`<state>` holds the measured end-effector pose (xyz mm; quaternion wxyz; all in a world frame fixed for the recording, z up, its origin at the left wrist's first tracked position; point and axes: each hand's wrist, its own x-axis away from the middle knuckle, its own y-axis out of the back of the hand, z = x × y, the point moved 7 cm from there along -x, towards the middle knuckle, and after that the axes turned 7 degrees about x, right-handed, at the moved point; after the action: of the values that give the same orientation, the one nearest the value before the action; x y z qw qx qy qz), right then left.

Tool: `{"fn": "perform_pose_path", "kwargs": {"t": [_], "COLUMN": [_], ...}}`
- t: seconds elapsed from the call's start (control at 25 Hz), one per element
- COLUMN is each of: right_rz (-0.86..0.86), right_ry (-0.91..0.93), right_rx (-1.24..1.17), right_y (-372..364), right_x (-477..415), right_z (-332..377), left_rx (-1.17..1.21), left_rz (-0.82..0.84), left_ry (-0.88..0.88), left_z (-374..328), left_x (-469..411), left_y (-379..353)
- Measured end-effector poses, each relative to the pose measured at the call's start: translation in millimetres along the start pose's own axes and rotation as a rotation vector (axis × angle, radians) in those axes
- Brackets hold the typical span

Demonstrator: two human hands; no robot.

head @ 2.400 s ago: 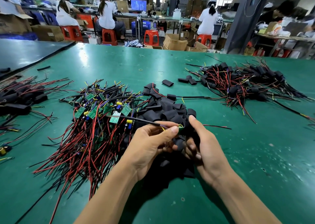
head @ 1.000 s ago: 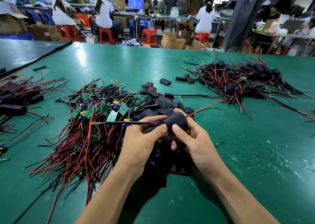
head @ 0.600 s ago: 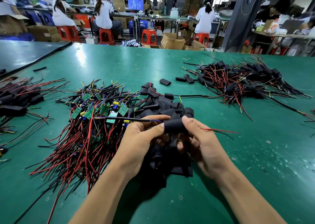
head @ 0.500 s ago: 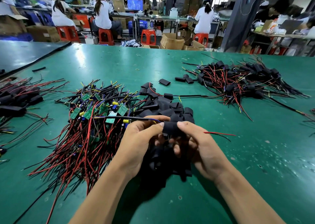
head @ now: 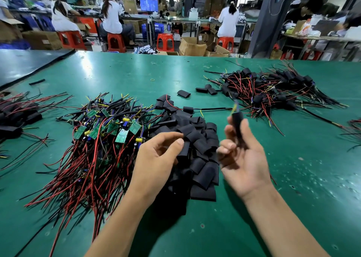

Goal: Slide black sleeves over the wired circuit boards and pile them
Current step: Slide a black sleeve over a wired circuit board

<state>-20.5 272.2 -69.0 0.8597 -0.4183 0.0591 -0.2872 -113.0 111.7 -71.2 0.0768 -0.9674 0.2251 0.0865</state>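
1. One sleeved board (head: pixel 237 122) was pinched in the fingers of the right hand (head: pixel 244 159) above the worktop (head: pixel 293 178). Its long axis was set near upright, with blurred wires at the far end.
2. The left hand (head: pixel 156 159) was held over the loose sleeves (head: pixel 195 149), fingers loosely curled with nothing gripped.
3. The bare boards (head: pixel 109 127) and the finished pile (head: pixel 273 92) were too many to be counted.

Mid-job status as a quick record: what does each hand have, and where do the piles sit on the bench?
left hand: loosely curled, empty, above the loose sleeves
right hand: holds sleeved board between thumb and fingers, blurred
loose sleeves: heap between the hands
bare boards: wired tangle left of the sleeves
finished pile: far right of the table
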Motion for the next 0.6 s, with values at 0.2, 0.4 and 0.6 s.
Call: {"fn": "perform_pose_path", "kwargs": {"t": [0.2,0.4,0.6], "right_rz": [-0.424,-0.380,-0.221], "right_ry": [-0.001,-0.044,-0.097], "right_rx": [-0.066,-0.232,-0.147], "right_y": [47.6,50.9,38.7], "right_x": [-5.7,-6.8,-9.5], "right_z": [3.7,0.5,-13.6], "left_rx": [-0.537,-0.448,-0.165], "left_rz": [-0.040,-0.223,-0.434], "left_ry": [-0.346,-0.268,0.025], "left_z": [-14.0,-13.5,1.7], "left_x": [10.4,7.1,2.9], "left_y": [-7.3,9.5,36.1]}}
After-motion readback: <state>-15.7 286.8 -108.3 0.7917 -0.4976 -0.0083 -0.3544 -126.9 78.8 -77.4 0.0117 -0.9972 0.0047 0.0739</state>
